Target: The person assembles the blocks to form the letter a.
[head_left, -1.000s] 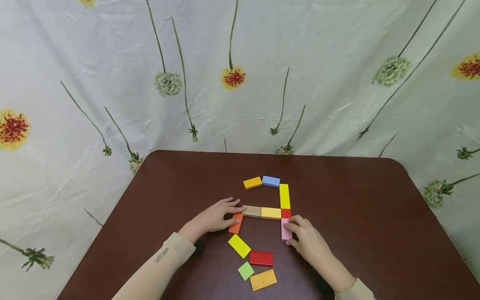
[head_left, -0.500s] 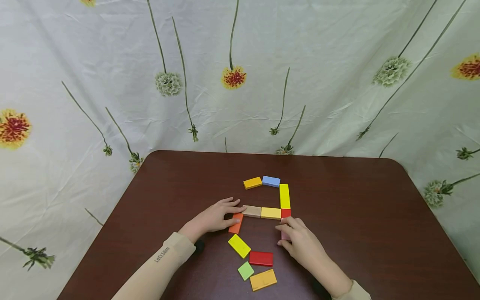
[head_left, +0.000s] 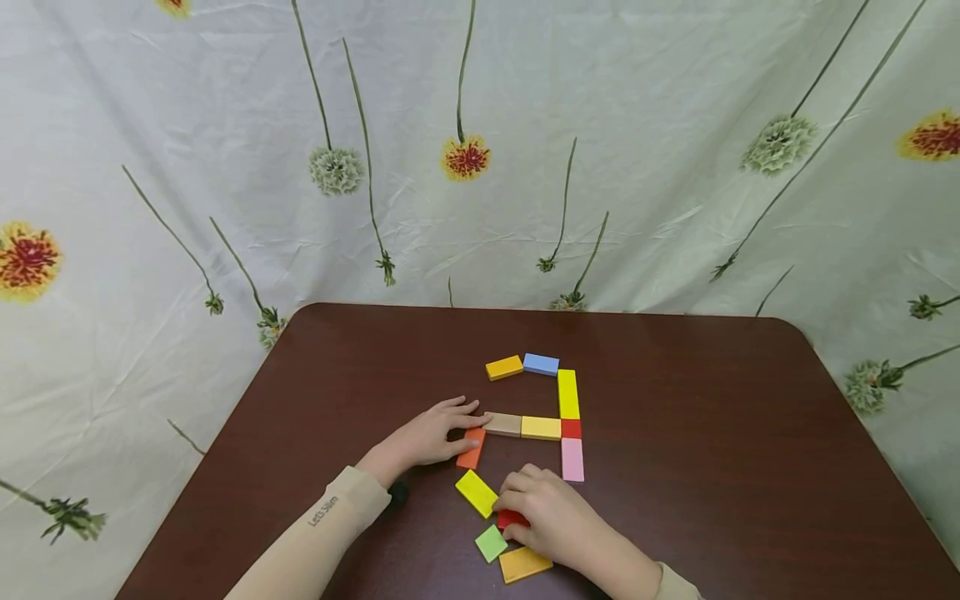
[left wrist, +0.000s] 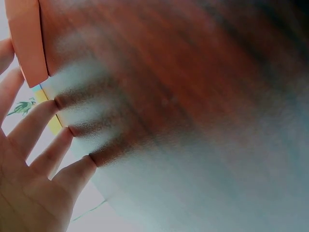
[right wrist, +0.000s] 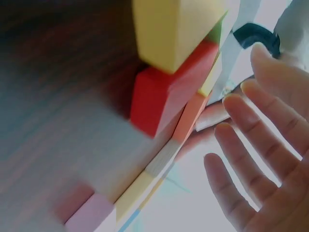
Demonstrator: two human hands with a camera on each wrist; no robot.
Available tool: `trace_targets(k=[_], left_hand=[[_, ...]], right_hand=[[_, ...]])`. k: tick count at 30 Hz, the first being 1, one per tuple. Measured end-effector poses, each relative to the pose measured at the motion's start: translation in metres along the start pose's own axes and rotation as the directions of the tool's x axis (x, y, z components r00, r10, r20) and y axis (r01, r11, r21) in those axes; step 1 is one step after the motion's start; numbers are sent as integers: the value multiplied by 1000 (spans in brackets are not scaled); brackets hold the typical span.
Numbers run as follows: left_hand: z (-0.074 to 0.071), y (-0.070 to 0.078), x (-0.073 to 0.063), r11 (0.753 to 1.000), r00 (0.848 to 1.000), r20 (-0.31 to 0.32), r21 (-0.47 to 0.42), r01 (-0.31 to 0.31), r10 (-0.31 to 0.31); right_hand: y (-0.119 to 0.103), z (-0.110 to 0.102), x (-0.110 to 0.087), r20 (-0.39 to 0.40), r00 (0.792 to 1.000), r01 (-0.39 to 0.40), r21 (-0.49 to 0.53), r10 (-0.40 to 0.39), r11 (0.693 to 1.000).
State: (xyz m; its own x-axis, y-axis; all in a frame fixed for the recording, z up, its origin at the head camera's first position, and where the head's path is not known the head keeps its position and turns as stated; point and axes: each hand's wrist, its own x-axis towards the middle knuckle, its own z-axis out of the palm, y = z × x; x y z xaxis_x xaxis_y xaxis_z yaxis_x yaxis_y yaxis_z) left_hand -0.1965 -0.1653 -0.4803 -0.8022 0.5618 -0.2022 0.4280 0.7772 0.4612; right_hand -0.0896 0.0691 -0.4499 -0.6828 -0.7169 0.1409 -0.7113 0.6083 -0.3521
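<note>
1. The left hand (head_left: 423,435) is spread, its index fingertip at the near end of a flat tan rectangular block (head_left: 503,425) and its thumb against a flat orange rectangular block (head_left: 472,450).
2. The right hand (head_left: 551,512) has its fingers apart, just over a thick red rectangular block (head_left: 512,518), which it partly covers; the right wrist view shows a gap between fingertips and block.
3. Just left of the right fingertips lie a bright yellow rectangular block (head_left: 476,493) and a light green square block (head_left: 491,543); an amber rectangular block (head_left: 523,566) sits below the right thumb.
4. Beyond the right hand, a pink rectangular block (head_left: 572,460) touches a small red block (head_left: 571,429).
5. Right of the left hand, a pale yellow rectangular block (head_left: 541,428) joins the tan block to the small red one.
</note>
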Motion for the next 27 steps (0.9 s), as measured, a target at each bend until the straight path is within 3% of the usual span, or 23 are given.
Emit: trace_targets(k=[10,27], left_hand=[[1,-2,0,1000,1000,-6,-1,-24,24],[-1,-1,0,999,999,-6,1,-32,32]], right_hand=[[-10,11,9,88,993,82,-37,-78,996],[-13,24,9,18,988,155,-170,-154,973]])
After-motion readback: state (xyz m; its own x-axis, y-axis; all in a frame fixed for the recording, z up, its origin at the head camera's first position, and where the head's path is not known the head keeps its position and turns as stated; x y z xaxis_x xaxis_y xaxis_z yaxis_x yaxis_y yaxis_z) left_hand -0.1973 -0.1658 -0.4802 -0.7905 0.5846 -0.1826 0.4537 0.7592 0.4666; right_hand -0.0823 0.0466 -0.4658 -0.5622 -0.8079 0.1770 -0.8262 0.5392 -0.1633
